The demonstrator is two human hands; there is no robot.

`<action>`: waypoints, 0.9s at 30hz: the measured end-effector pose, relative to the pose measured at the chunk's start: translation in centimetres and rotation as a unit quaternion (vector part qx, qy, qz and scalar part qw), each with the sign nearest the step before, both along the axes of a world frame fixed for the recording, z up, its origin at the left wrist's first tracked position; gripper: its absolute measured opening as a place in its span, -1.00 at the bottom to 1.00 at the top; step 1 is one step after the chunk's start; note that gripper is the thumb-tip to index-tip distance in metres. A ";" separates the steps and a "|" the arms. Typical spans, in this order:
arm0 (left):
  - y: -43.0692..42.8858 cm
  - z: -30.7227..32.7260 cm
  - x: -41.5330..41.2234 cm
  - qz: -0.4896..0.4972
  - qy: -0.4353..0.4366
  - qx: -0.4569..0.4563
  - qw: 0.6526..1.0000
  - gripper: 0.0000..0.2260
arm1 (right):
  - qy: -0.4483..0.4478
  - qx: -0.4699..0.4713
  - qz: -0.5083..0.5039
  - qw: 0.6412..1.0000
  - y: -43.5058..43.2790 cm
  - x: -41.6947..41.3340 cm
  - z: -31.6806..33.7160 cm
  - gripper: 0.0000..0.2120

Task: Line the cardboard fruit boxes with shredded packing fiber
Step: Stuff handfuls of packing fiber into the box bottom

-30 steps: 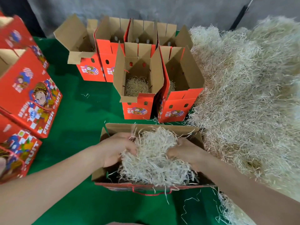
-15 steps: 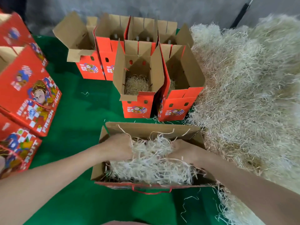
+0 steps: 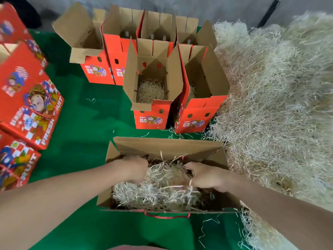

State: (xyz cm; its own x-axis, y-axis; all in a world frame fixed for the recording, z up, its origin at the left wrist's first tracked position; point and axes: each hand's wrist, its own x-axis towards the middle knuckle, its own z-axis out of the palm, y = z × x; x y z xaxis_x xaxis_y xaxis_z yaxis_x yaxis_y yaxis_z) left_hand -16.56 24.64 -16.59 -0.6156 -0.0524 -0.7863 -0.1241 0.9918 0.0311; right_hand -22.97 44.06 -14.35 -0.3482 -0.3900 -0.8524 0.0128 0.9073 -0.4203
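both hands down in the near box (image 3: pixel 167 146) on the green cloth (image 3: pixel 81 127); right hand (image 3: pixel 205 177) curls round a tuft of the fiber (image 3: pixel 158 193) lying in that box; left hand (image 3: pixel 132 168) is sunk in the fiber, fingers buried, grip hard to tell; heap (image 3: pixel 270 105) just right; upright boxes (image 3: pixel 151 118) behind hold some fiber.

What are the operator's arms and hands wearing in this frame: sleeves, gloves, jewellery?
Nothing worn shows. The left hand and right hand are bare: no gloves, rings or watch visible. The left forearm and right forearm are bare to the frame edge; no sleeve appears. Strands of packing fiber cross the right hand's fingers.
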 end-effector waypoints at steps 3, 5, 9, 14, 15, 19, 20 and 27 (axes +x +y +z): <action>0.6 -0.8 -1.0 -0.006 -0.032 0.022 0.999 -0.75 | -0.011 -0.028 0.011 0.999 -0.7 -0.1 0.4 -0.05; 0.9 -1.1 -2.0 0.011 -0.016 0.083 0.996 -0.82 | 0.041 0.000 0.048 0.998 -1.9 -0.2 -0.4 -0.20; 0.2 -1.8 -2.7 -0.007 -0.013 0.053 0.998 -0.88 | 0.173 0.126 0.236 0.948 -3.8 -1.5 -4.1 -0.65; 0.3 -3.8 -2.3 -0.055 -0.035 -0.090 0.994 -0.72 | 0.187 0.249 0.441 0.842 -5.0 -3.1 -7.0 -0.60; 0.6 -4.0 -2.4 -0.059 -0.037 -0.094 0.993 -0.70 | 0.177 0.247 0.462 0.833 -5.4 -3.3 -7.4 -0.63; 0.6 -4.3 -2.7 -0.052 -0.051 -0.041 0.997 -0.72 | 0.162 0.222 0.490 0.827 -5.4 -3.4 -8.5 -0.72; 0.5 -4.2 -2.7 -0.051 -0.054 -0.030 0.997 -0.73 | 0.166 0.216 0.493 0.826 -5.2 -3.3 -8.5 -0.72; 0.1 -2.5 -2.7 -0.093 -0.068 0.015 0.993 -0.88 | 0.158 0.144 0.535 0.817 -5.6 -2.4 -5.6 -0.65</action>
